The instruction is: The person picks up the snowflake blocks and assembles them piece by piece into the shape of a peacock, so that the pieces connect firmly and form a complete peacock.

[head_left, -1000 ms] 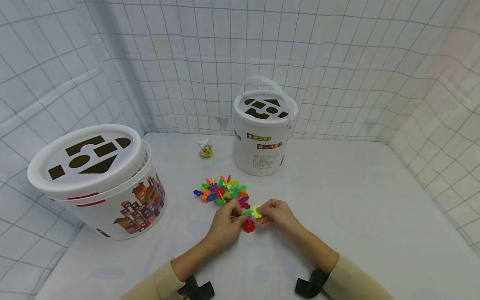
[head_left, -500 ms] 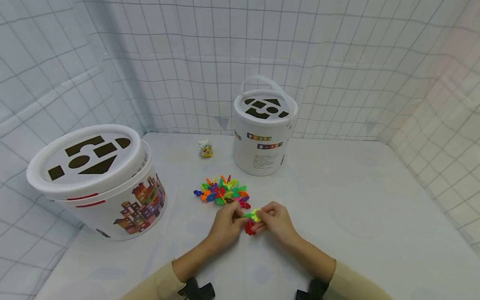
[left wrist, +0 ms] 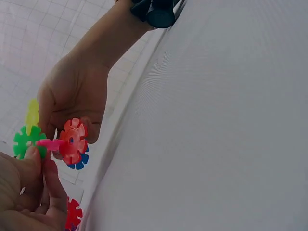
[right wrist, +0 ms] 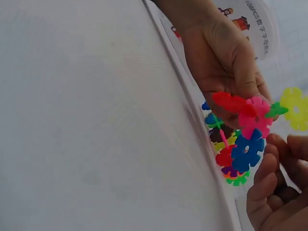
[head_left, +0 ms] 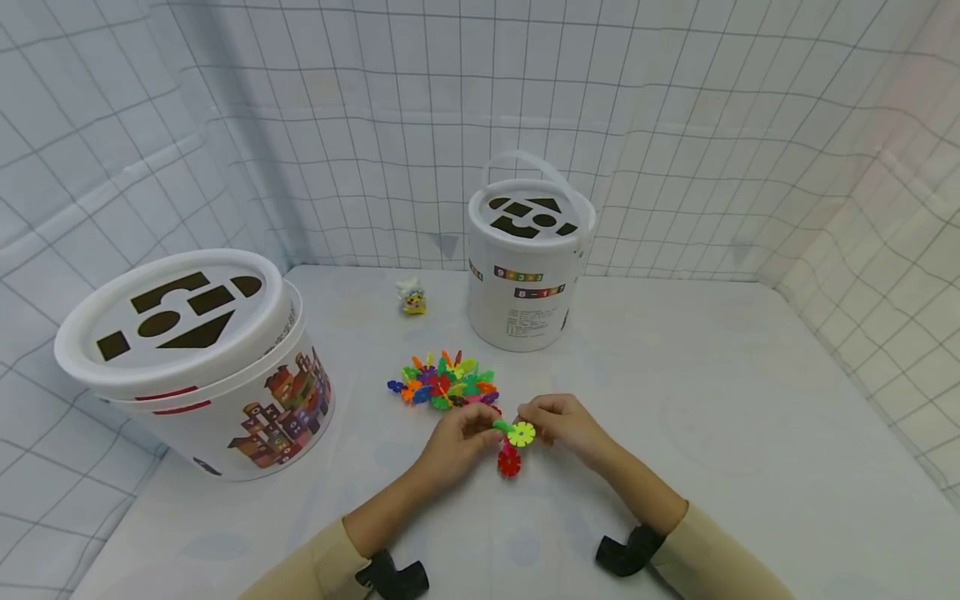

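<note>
My left hand (head_left: 453, 442) pinches a green flower-shaped snowflake disc (left wrist: 30, 143) between thumb and fingers. Slotted to it are a yellow disc (head_left: 522, 434) and a pink disc (right wrist: 253, 117). The pink one also carries a red disc (head_left: 508, 461) and a blue disc (right wrist: 248, 150), forming one small cluster held above the table. My right hand (head_left: 566, 425) sits just right of the cluster, fingers loosely bent. In the right wrist view its fingertips are beside the blue disc and below the yellow one, with no piece visible between them.
A pile of many-coloured snowflake discs (head_left: 442, 382) lies just beyond my left hand. Behind it stand a small yellow-and-white figurine (head_left: 412, 297) and a lidded white bucket (head_left: 521, 308) with a handle. Another large white bucket (head_left: 217, 433) is at the left.
My right hand was pinching the yellow disc; its fingers have now drawn off it. The cluster has shifted slightly right and turned, so the yellow disc shows its full face.
</note>
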`<action>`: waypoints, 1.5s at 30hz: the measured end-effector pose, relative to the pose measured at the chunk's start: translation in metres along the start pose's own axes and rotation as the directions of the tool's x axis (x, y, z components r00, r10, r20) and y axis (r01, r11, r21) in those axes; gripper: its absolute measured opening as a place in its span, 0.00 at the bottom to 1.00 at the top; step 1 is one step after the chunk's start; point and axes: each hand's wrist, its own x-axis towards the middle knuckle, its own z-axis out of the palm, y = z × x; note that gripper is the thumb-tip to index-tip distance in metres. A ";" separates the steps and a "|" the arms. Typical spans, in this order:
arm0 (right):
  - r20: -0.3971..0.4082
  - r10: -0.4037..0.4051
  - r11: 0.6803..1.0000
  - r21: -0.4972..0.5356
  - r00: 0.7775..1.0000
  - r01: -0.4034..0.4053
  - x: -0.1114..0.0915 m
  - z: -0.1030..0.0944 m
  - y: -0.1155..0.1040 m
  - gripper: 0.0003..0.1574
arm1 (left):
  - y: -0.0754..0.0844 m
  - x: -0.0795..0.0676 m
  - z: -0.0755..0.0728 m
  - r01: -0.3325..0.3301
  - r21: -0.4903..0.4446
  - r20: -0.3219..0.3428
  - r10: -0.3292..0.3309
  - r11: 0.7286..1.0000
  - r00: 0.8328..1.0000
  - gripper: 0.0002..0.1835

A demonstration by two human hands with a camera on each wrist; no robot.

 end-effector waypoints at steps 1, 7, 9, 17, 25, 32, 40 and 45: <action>0.038 -0.042 0.999 -0.004 0.998 0.042 0.001 -0.001 0.003 0.16 | -0.001 0.001 -0.001 -0.004 -0.023 0.033 0.005 1.000 0.999 0.06; 0.235 -0.271 0.962 0.032 0.933 0.272 0.000 -0.001 0.008 0.16 | -0.006 0.002 -0.005 0.066 -0.230 0.195 -0.021 0.971 0.980 0.13; 0.294 -0.317 0.947 0.046 0.902 0.318 0.000 -0.002 0.007 0.15 | -0.005 0.002 -0.005 0.144 -0.303 0.250 -0.067 0.942 0.966 0.15; 0.387 -0.363 0.927 0.055 0.848 0.372 0.001 -0.011 0.008 0.05 | 0.007 0.002 -0.007 0.165 -0.086 0.217 -0.143 0.983 0.966 0.13; 0.247 -0.311 0.946 -0.018 0.918 0.325 0.002 -0.032 0.002 0.07 | 0.075 0.026 -0.039 0.076 0.397 0.059 -0.109 0.915 0.992 0.11; 0.117 -0.200 0.975 -0.075 0.973 0.210 0.004 -0.039 0.009 0.09 | 0.070 0.086 -0.072 0.295 0.746 -0.180 -0.246 0.597 0.953 0.17; 0.095 -0.161 0.982 -0.081 0.982 0.169 0.007 -0.037 0.013 0.11 | 0.047 0.110 -0.069 0.365 0.888 -0.173 -0.532 0.280 0.829 0.22; 0.080 -0.153 0.983 -0.091 0.985 0.160 0.007 -0.038 0.014 0.11 | 0.046 0.113 -0.064 0.342 0.905 -0.152 -0.559 0.253 0.815 0.17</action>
